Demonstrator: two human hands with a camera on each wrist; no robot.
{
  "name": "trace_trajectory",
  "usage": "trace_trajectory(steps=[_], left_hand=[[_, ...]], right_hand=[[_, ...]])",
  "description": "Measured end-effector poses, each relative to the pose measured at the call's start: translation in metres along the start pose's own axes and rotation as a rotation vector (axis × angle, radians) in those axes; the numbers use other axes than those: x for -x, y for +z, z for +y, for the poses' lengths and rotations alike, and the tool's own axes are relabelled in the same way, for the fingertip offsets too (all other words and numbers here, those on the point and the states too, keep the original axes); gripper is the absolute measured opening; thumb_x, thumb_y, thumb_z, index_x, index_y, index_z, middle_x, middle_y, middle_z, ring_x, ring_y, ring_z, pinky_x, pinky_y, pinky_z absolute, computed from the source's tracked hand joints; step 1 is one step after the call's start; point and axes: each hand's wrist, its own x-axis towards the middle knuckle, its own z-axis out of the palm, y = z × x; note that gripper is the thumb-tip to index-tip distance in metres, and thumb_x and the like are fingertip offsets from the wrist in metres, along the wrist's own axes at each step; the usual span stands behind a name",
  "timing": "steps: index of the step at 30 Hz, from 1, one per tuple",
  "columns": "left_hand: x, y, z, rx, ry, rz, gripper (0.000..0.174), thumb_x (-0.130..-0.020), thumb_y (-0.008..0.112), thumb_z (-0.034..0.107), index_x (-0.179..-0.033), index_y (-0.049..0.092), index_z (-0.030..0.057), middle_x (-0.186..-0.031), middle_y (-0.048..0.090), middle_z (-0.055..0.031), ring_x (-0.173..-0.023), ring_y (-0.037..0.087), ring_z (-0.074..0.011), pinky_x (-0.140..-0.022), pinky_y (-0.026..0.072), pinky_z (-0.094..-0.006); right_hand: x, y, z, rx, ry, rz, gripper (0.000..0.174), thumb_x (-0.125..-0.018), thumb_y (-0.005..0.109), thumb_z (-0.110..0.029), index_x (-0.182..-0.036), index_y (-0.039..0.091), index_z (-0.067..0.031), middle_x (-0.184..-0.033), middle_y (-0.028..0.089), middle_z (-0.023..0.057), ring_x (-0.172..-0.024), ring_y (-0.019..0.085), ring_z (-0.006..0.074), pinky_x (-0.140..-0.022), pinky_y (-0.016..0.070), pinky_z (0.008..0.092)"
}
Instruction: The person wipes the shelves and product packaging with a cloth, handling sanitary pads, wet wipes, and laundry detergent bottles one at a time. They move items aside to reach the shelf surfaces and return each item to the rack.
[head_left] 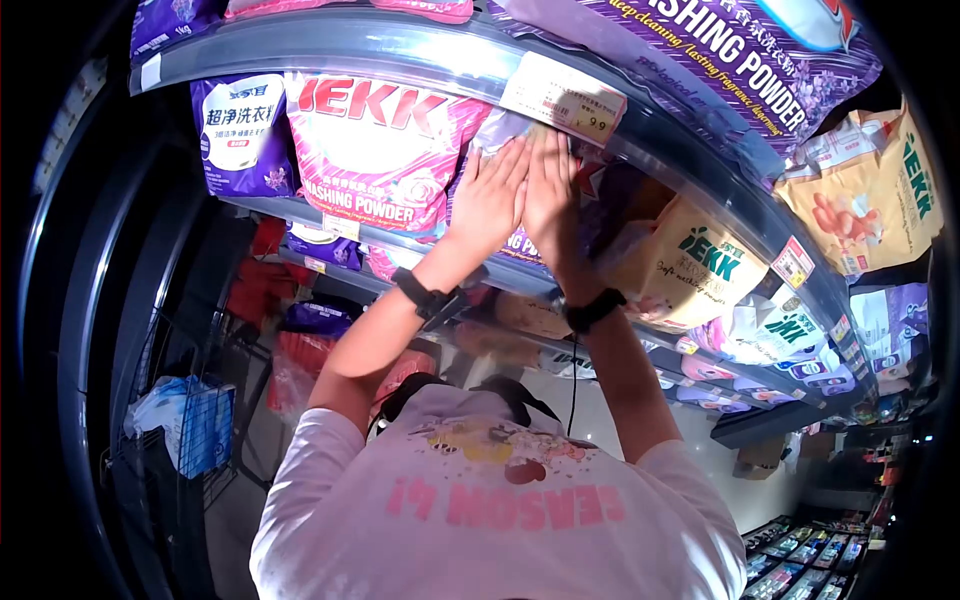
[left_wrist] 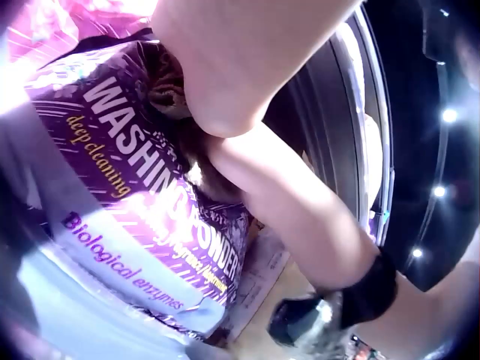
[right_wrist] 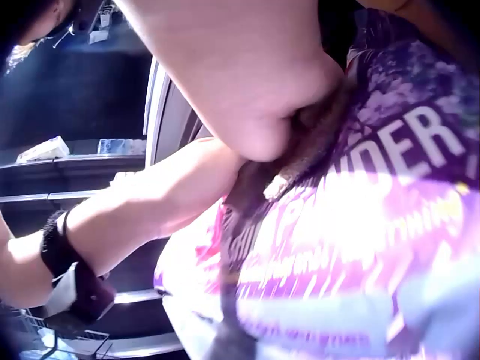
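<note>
Purple, the washing-powder bag [left_wrist: 135, 191] sits just right of the pink bag [head_left: 385, 165], under the left hand [head_left: 488, 200] and right hand [head_left: 549, 200], whose straight fingers touch it but grip nothing, the left nearer the pink bag.

Head camera high, looking forward and steeply down on shelf [head_left: 350, 40]; both wrist cameras very close in, facing one shared purple washing-powder bag [left_wrist: 124, 217].

Upper shelf edge [head_left: 450, 55] limiting clearance above left hand [head_left: 490, 195] and right hand [head_left: 549, 195], pink bag [head_left: 370, 165] obstructing left hand's outer side, purple bag [left_wrist: 135, 187] ahead, narrow shadowed gap between right hand and cream bag [head_left: 695, 265], open room between forearms [head_left: 360, 340].
</note>
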Motion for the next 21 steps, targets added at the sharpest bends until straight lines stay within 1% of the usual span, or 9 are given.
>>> trace_trajectory(steps=[4,6,8,12,13,16,17,19,21], left_hand=[[0.006,0.003,-0.005,-0.025,0.042,-0.047,0.045,-0.09,0.037,0.023,-0.131,0.042,0.0052,-0.14,0.037,-0.0102,-0.13,0.034,-0.0217,-0.106,0.0211,-0.0458],[0.026,0.0,0.011,0.062,-0.041,-0.084,0.047,-0.09,0.037,0.024,-0.132,0.041,0.0051,-0.141,0.034,-0.0119,-0.131,0.032,-0.0257,-0.105,0.0215,-0.0471],[0.053,-0.004,0.024,0.145,-0.068,-0.171,0.051,-0.086,0.04,0.024,-0.134,0.039,0.0048,-0.142,0.031,-0.0153,-0.131,0.029,-0.0324,-0.104,0.0218,-0.0497],[0.088,0.0,0.041,0.174,-0.055,-0.21,0.056,-0.087,0.043,0.028,-0.137,0.032,0.0049,-0.145,0.026,-0.0159,-0.133,0.025,-0.0327,-0.107,0.0194,-0.0465],[0.086,0.005,0.042,0.176,-0.058,-0.199,0.056,-0.088,0.043,0.028,-0.137,0.033,0.0045,-0.144,0.027,-0.0158,-0.133,0.025,-0.0321,-0.107,0.0194,-0.0451],[0.03,0.005,0.044,0.241,-0.015,-0.113,0.053,-0.09,0.041,0.024,-0.138,0.031,0.0043,-0.144,0.029,-0.0151,-0.134,0.025,-0.0306,-0.107,0.0196,-0.0451],[0.007,0.014,0.042,0.233,0.037,-0.011,0.048,-0.092,0.038,0.026,-0.135,0.037,0.0041,-0.14,0.035,-0.015,-0.131,0.029,-0.0304,-0.106,0.0212,-0.0449],[-0.032,0.027,0.032,0.2,0.064,-0.036,0.046,-0.092,0.037,0.027,-0.132,0.04,0.0039,-0.137,0.038,-0.0149,-0.13,0.031,-0.0304,-0.106,0.0222,-0.0447],[-0.042,0.035,0.028,0.172,0.11,-0.033,0.043,-0.093,0.034,0.028,-0.126,0.046,0.0038,-0.131,0.044,-0.0147,-0.126,0.035,-0.0302,-0.105,0.0236,-0.0444]], right_hand=[[0.01,0.005,0.003,0.056,0.021,-0.013,0.048,-0.076,0.049,-0.009,-0.121,0.045,0.008,-0.126,0.044,0.024,-0.12,0.04,0.0359,-0.103,0.0293,0.0434],[0.034,-0.009,-0.014,0.059,0.189,-0.242,0.049,-0.08,0.047,-0.008,-0.126,0.042,0.0068,-0.136,0.037,0.0234,-0.127,0.035,0.0359,-0.105,0.0284,0.0426],[0.063,-0.024,-0.031,0.014,0.241,-0.273,0.046,-0.081,0.048,-0.008,-0.125,0.044,0.0049,-0.138,0.035,0.0222,-0.128,0.034,0.0355,-0.105,0.028,0.0425],[0.106,-0.023,-0.029,0.108,0.202,-0.269,0.049,-0.08,0.051,-0.01,-0.126,0.044,0.0023,-0.141,0.032,0.0186,-0.13,0.031,0.0352,-0.105,0.0281,0.0426],[0.109,-0.022,-0.027,0.107,0.174,-0.224,0.049,-0.08,0.05,-0.011,-0.127,0.042,0.002,-0.142,0.03,0.018,-0.131,0.029,0.0355,-0.105,0.0278,0.0428],[0.062,-0.032,-0.003,0.098,0.393,-0.256,0.054,-0.083,0.047,-0.011,-0.132,0.032,0.005,-0.137,0.031,0.0274,-0.128,0.029,0.0412,-0.106,0.0251,0.0445],[0.046,-0.032,0.011,0.099,0.39,-0.259,0.054,-0.083,0.047,-0.011,-0.132,0.032,0.005,-0.137,0.031,0.0274,-0.128,0.029,0.0412,-0.106,0.0251,0.0445],[0.02,-0.035,0.029,0.341,0.218,-0.02,0.051,-0.084,0.044,-0.011,-0.131,0.032,0.0072,-0.134,0.033,0.0298,-0.127,0.03,0.0417,-0.108,0.0235,0.0443],[0.009,-0.043,0.03,0.318,0.227,-0.105,0.051,-0.085,0.042,-0.01,-0.133,0.032,0.0041,-0.137,0.034,0.0232,-0.127,0.031,0.0375,-0.108,0.0228,0.0425]])
